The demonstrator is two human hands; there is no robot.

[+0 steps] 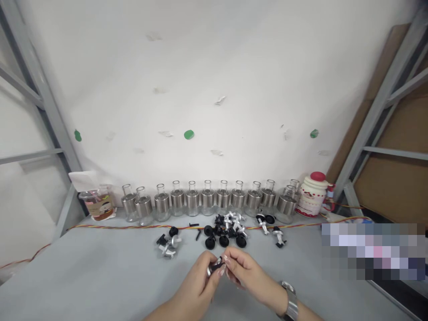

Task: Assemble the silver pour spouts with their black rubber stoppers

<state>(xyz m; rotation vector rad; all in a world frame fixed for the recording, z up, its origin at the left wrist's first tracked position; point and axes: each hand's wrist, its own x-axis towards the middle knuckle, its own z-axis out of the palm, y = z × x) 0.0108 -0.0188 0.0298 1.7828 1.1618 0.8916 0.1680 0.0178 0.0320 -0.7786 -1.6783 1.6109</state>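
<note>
Low over the front of the table, my left hand [204, 277] is closed around a small silver-and-black bottle pourer [214, 266], mostly covered by the fingers. My right hand [243, 270] meets it from the right, thumb and fingertips pinched together at the black end of the pourer; what lies inside that pinch is hidden. Just beyond the hands is a heap of silver pourer tops [236, 220] with black round stoppers [224, 241] along its near side. More silver and black pourer parts [168, 245] lie to the left, and a single pourer [279, 237] lies to the right.
Several glass bottles with metal sleeves [192, 198] stand in a row along the wall. A plastic cup [98, 206] is at the left end, a white jar with a red lid [312, 196] at the right. A twisted red-yellow wire [133, 227] crosses the grey table [100, 272].
</note>
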